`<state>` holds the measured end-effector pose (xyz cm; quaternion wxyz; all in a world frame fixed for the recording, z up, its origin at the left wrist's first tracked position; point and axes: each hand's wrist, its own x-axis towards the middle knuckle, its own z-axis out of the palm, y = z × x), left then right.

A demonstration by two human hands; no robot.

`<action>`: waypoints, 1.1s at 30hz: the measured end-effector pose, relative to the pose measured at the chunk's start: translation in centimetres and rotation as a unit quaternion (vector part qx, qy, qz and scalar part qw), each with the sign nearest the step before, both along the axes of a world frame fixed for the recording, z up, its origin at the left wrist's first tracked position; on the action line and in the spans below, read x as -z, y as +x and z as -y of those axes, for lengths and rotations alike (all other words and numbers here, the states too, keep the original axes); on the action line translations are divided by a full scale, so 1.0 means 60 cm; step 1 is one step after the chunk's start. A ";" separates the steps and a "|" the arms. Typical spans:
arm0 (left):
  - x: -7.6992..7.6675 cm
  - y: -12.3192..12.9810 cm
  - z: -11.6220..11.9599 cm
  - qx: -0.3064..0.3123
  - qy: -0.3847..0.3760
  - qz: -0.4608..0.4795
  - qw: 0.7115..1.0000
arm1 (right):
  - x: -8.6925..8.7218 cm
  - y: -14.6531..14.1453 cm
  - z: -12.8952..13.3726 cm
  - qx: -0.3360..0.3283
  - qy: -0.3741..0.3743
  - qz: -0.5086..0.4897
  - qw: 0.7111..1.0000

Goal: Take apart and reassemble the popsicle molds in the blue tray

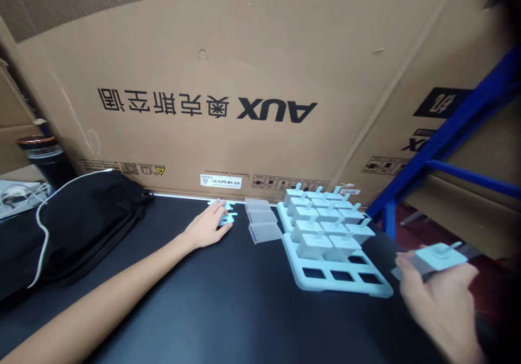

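Note:
My right hand [443, 299] is closed around a popsicle mold [442, 256] with a light-blue lid and stick handle, held tilted at the right, off the rack. My left hand [207, 227] rests on the table at the back, thumb and index finger closed about a light-blue popsicle mold lid [226, 220]; more lids lie partly hidden under its fingers. Between the hands stands a light-blue rack [301, 277] filled with several lidded molds [315, 244]. Its near row shows bare slots. Several clear molds without lids [264, 232] lie on their sides left of the rack.
A large cardboard box [244, 147] forms a wall behind the black table [195, 304]. On the left lie a black bag [89, 217] with a white cable [39, 220] and a dark bottle [49, 158]. A blue metal frame [431, 147] stands at right.

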<state>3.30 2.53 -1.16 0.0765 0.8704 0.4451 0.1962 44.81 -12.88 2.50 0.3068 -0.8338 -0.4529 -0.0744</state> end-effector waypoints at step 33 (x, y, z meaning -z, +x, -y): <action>0.000 -0.002 -0.006 0.063 0.122 -0.006 0.990 | -0.146 -0.400 -0.323 -0.462 -0.245 0.429 0.736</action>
